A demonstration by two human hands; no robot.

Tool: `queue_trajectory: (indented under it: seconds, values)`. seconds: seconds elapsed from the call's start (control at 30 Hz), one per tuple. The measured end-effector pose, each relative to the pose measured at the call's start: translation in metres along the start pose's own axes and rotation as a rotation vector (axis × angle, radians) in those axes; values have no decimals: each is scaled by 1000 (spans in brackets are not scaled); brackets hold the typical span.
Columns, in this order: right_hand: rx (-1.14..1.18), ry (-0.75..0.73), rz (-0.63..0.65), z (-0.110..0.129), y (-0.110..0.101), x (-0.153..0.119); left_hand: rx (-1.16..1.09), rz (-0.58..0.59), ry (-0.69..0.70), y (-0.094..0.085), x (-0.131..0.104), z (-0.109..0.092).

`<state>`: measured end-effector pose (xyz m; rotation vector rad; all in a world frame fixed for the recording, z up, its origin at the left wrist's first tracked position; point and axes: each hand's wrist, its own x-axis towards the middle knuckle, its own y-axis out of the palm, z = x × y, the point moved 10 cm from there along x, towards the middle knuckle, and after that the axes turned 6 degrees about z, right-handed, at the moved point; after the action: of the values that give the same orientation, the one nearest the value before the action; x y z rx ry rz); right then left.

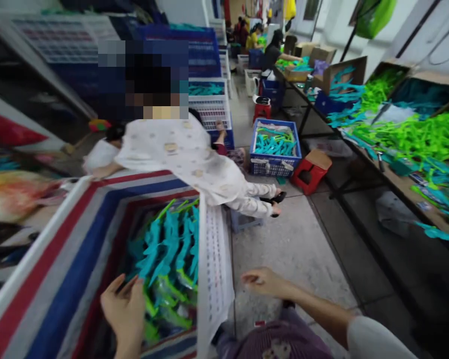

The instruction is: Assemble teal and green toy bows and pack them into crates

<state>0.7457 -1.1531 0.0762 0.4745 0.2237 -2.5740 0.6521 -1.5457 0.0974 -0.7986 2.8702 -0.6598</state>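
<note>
My left hand [125, 309] is over the near part of a big white crate [215, 259] lined with striped sheeting. Its fingers are bent but apart, and I see nothing between them. Close beside it lie teal and lime-green plastic pieces [172, 244], stacked in rows inside the liner; some seem to have clear wrapping. Outside the crate, in front of my body, my right hand [264, 282] hangs above the floor. Its fingers are curled together, slightly blurred, with no object showing in them.
A person in a pale patterned outfit [179, 154] leans at the crate's far side. Beyond stands a blue basket [275, 167] of teal pieces, beside a red stool [312, 169]. A long table [392, 184] with heaps of green and teal pieces runs along the right.
</note>
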Motion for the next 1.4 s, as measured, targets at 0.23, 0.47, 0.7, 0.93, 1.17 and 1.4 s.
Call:
queue_trajectory:
  seconds: [0.23,0.47,0.7,0.93,1.17,1.4]
  values:
    - [199,251,-579,-113,-234,-171,-156,438,-259,228,-162,-108]
    - [188,263,-551,-127,-342,-119,-58,565,-344,360,-167,-110]
    - [60,378,-578,-136,-491,-75,-29,718,-490,531,-117,-122]
    - [79,552,-638,-148,-638,-60,-100,853,-427,735,-49,-198]
    - [175,584,-608,-165,-769,48,-66,681,-484,869,68,-200]
    - [122,586,-466,-159,-870,245,-46,591,-676,952,153,-178]
